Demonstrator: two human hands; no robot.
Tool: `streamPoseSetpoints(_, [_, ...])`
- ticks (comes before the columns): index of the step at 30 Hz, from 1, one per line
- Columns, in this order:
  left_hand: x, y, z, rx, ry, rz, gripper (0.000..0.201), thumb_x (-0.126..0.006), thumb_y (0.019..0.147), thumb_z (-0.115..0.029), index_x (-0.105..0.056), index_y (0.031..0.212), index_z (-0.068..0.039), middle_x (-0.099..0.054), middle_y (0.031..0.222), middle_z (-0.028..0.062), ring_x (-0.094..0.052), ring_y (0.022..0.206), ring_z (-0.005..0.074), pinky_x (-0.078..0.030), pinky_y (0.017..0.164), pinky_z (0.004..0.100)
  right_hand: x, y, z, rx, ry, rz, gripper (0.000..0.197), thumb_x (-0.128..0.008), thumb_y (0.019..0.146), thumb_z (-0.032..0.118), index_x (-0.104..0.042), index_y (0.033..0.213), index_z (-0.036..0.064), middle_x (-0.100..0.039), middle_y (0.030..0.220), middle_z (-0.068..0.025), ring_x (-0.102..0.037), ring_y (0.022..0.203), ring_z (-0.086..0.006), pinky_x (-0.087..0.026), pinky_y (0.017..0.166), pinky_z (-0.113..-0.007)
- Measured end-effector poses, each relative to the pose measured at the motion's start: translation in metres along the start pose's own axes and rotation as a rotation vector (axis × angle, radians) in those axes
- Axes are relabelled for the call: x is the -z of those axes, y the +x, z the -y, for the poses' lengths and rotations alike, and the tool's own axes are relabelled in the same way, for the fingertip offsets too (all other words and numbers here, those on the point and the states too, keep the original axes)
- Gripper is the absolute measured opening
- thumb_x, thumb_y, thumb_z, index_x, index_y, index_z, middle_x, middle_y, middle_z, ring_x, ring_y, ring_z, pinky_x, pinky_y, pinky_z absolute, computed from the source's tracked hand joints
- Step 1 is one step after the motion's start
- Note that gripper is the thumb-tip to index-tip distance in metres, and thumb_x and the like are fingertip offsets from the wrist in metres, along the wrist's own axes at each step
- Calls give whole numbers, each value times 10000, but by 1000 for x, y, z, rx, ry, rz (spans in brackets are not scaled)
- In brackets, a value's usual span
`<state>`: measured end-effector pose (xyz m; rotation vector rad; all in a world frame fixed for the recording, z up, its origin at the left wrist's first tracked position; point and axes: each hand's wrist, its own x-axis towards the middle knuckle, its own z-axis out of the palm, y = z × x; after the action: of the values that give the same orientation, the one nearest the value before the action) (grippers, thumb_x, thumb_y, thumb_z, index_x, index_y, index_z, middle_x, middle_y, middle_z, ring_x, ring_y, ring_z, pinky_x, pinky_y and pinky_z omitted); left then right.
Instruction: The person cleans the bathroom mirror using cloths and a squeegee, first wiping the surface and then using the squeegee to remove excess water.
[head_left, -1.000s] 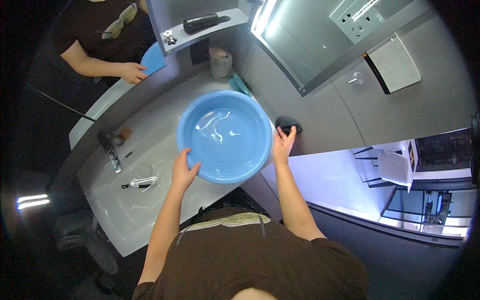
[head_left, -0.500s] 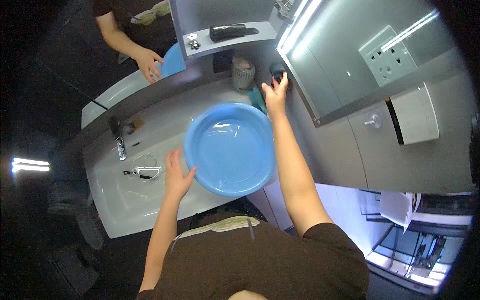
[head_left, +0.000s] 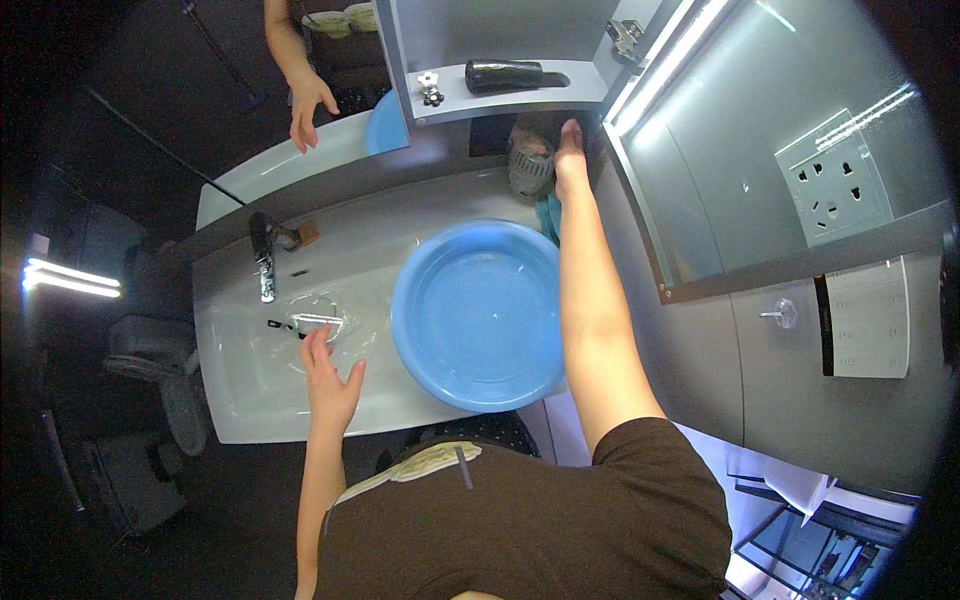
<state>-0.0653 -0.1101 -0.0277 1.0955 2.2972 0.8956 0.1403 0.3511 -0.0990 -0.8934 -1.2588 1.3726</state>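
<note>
A round light-blue basin (head_left: 480, 315) with a wet, shiny inside rests at the right end of the white sink (head_left: 260, 405). My left hand (head_left: 331, 388) hovers over the sink, left of the basin and apart from it, fingers spread and nothing in them. Near its fingertips, a clear looped item with a black end (head_left: 285, 325) lies in the sink. Past the basin, my right hand (head_left: 571, 165) reaches into the back right corner, beside a grey slotted basket (head_left: 531, 165). Its fingers point away and are mostly hidden, so any held thing cannot be made out.
A faucet (head_left: 264, 260) stands at the sink's back left. Above hangs a cabinet with a shelf (head_left: 450, 105) bearing a dark bottle (head_left: 505, 75) and a small figure (head_left: 430, 90). Its mirrored door (head_left: 720, 170) swings out on the right. A teal item (head_left: 547, 215) sits behind the basin.
My left hand has drawn away from the basin's rim toward the left. My right hand has moved deeper beside the basket; the dark item at its fingers no longer shows. The view has shifted.
</note>
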Motion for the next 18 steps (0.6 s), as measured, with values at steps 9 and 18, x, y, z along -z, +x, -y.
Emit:
streamPoseSetpoints(9, [-11, 9, -3, -171, 21, 28, 691, -689, 765, -98, -360, 1373, -92, -300, 1383, 197, -465, 1170, 363, -444, 937, 419, 38, -87, -7, -222, -103, 16, 910, -152, 882, 726, -71, 1496, 58, -48, 1569, -131, -99, 1434, -307, -93, 1153, -377])
streamPoseSetpoints(18, [-37, 24, -24, -329, 45, 160, 618, -678, 770, -101, -425, 1333, -71, -383, 1326, 211, -465, 1167, 348, -411, 975, 412, 108, -244, 14, -212, -329, 48, 986, -155, 837, 764, -108, 1485, 22, -152, 1535, -204, -171, 1422, -297, -112, 1147, -377])
